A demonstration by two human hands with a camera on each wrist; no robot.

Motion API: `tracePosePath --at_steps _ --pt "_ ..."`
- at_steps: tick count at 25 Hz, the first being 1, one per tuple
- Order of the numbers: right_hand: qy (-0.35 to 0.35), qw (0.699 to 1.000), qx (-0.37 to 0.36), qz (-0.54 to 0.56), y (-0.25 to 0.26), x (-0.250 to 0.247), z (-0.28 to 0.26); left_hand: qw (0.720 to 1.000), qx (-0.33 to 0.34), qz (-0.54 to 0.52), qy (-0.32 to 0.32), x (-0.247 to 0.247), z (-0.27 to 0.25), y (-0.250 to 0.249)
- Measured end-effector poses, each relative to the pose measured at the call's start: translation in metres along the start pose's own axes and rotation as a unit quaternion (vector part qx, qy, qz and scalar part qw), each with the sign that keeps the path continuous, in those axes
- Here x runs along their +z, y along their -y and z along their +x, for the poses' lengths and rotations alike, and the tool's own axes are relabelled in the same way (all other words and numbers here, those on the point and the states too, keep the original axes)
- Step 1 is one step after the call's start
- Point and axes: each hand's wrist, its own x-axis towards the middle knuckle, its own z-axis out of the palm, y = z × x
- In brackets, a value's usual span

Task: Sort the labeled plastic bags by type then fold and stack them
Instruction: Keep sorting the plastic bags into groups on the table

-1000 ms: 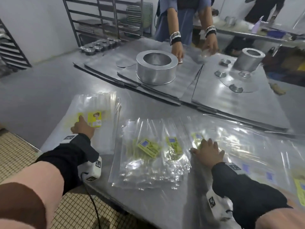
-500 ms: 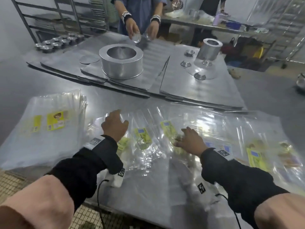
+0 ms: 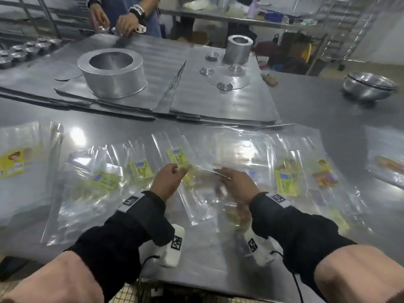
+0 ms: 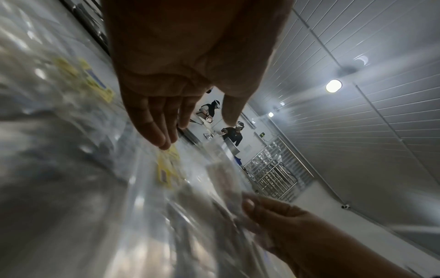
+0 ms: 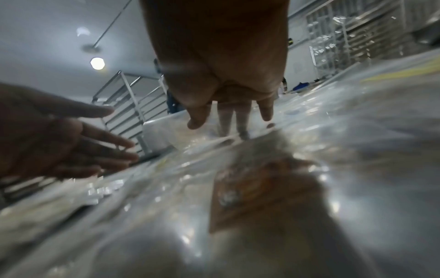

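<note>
Left hand (image 3: pixel 167 181) loose, right hand (image 3: pixel 237 182) pinching a clear bag (image 3: pixel 205 171); we risk dragging overlapped neighbours along.

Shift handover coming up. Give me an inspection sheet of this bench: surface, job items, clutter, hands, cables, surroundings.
Surface: steel table, glossy, largely covered.
Job's things: clear labeled bags spread loosely across the near side; a neater bag stack at far left; yellow-green labels show through several bags.
Clutter: large metal ring, smaller metal cylinder, small metal cups, flat metal sheets, steel bowl.
Hands: left hand open over the bags, fingers relaxed; right hand pinches a clear bag edge.
Cables: a black cable runs from the left wrist unit; another at the right wrist.
Surroundings: another person's hands at the far edge; metal racks behind.
</note>
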Motion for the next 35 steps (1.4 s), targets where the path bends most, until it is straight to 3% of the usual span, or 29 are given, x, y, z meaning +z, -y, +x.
tracePosePath --at_steps 2,4,8,10,13,15,17,21,22,24,26,27,32,33,35 --pt "-0.016 0.989 0.004 0.144 -0.006 -0.010 -0.007 0.997 -0.039 -0.066 0.016 0.014 -0.003 -0.011" --pt "0.014 0.993 -0.025 0.118 -0.009 -0.019 -0.016 0.979 -0.093 -0.179 0.036 0.025 -0.009 -0.021" --pt "0.136 0.986 -0.095 0.006 -0.019 -0.029 -0.025 0.926 -0.153 -0.342 0.046 0.026 -0.018 -0.021" --pt "0.158 0.981 -0.115 -0.008 -0.019 -0.029 -0.025 0.942 -0.148 -0.300 0.037 0.023 -0.023 -0.015" --pt "0.080 0.993 -0.076 0.034 -0.018 -0.028 -0.010 0.969 -0.100 -0.224 0.007 0.017 -0.034 -0.003" --pt "0.088 0.989 -0.053 -0.104 -0.027 -0.021 0.002 0.977 -0.087 -0.194 -0.014 0.007 -0.038 0.010" --pt "0.137 0.962 -0.058 -0.227 -0.043 -0.012 0.012 0.981 -0.094 -0.171 -0.022 -0.003 -0.045 0.022" --pt "0.142 0.946 -0.100 -0.275 -0.059 -0.015 0.025 0.978 -0.116 -0.164 -0.051 -0.015 -0.051 0.037" --pt "0.124 0.953 -0.092 -0.259 -0.059 -0.022 0.025 0.977 -0.123 -0.166 -0.054 -0.017 -0.051 0.038" --pt "0.084 0.990 -0.027 -0.115 -0.051 -0.040 0.020 0.971 -0.142 -0.187 -0.051 -0.020 -0.053 0.043" --pt "0.070 0.996 0.000 0.046 -0.036 -0.055 0.008 0.961 -0.158 -0.223 -0.049 -0.018 -0.056 0.042" --pt "0.087 0.993 -0.011 0.073 -0.025 -0.059 -0.001 0.954 -0.166 -0.245 -0.043 -0.015 -0.059 0.038" --pt "0.248 0.961 -0.124 0.001 0.018 -0.026 -0.031 0.948 -0.160 -0.274 0.035 -0.004 -0.060 0.028" --pt "0.252 0.960 -0.123 0.008 0.022 -0.021 -0.030 0.955 -0.151 -0.253 0.036 -0.004 -0.057 0.031" --pt "0.187 0.979 -0.079 0.014 0.017 -0.020 -0.020 0.971 -0.132 -0.197 0.028 -0.004 -0.055 0.035"
